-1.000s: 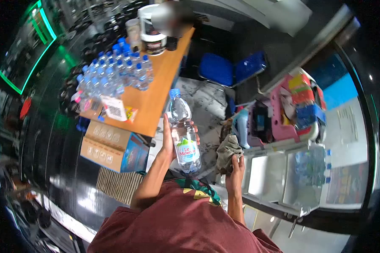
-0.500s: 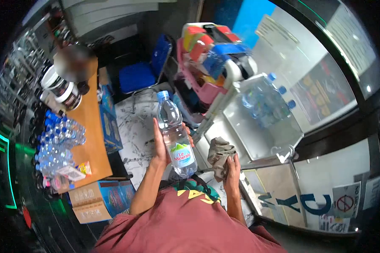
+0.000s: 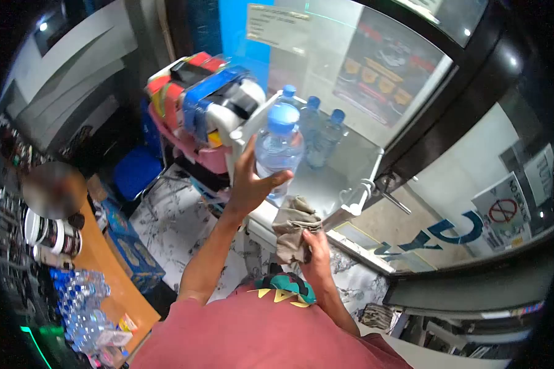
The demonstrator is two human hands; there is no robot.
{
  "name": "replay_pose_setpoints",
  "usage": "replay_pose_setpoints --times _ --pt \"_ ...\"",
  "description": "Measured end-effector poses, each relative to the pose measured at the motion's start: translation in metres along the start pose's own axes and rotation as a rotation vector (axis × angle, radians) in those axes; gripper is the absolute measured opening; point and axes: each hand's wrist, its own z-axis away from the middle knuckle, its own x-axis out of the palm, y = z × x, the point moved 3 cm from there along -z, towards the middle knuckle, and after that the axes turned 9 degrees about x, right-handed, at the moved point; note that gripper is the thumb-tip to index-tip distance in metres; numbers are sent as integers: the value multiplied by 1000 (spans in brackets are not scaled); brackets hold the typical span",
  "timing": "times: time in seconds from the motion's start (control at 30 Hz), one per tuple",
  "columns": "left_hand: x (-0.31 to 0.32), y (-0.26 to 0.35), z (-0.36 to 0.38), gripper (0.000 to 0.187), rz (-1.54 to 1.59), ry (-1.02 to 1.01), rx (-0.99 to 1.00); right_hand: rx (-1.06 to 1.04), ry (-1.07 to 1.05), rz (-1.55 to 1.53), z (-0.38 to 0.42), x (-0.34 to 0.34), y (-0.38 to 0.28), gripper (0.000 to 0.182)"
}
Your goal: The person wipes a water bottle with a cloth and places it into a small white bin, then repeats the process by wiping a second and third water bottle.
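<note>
A clear water bottle with a light-blue cap is upright in my left hand, whose fingers and thumb wrap its side. It is in front of the open white cabinet or cart top, where several similar blue-capped bottles stand at the back. My hand hides part of the held bottle, and its label does not show. My right hand grips a crumpled grey-brown cloth, just below the bottle and near the white front edge.
Left of the white top, a pink basket carries red, yellow and blue wrapped packs. A wooden counter at far left bears many small bottles and tubs. Beyond are a blue chair and a glass door with a metal handle.
My view has turned right toward the white top. The bottle, earlier tilted with its label toward me, has moved up and forward in my left hand. The cloth stays in my right hand.
</note>
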Motion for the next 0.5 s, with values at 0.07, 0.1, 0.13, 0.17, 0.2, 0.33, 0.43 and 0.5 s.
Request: replay_pose_setpoints --times 0.07,0.1,0.13,0.17,0.2,0.33,0.43,0.5 --pt "24 -13 -18 61 27 -67 23 118 86 -107 -6 -4 7 40" --pt "37 -20 -25 61 33 -109 40 190 124 -192 -12 -3 8 38" --pt "48 -29 -29 64 88 -140 -25 223 19 -222 -18 6 5 34" --pt "57 -38 -31 64 105 -160 -26 213 27 -321 -24 15 0 31" --pt "66 -48 -33 65 115 -217 -44 169 66 -374 -38 14 1 30" --pt "89 -69 -44 70 82 -392 13 -114 252 -542 -82 13 -5 29" --pt "97 -73 -52 73 -46 -548 4 -215 351 -623 -114 2 -6 31" --pt "109 -80 -53 71 -107 -727 -36 -266 419 -655 -127 -4 -10 32"
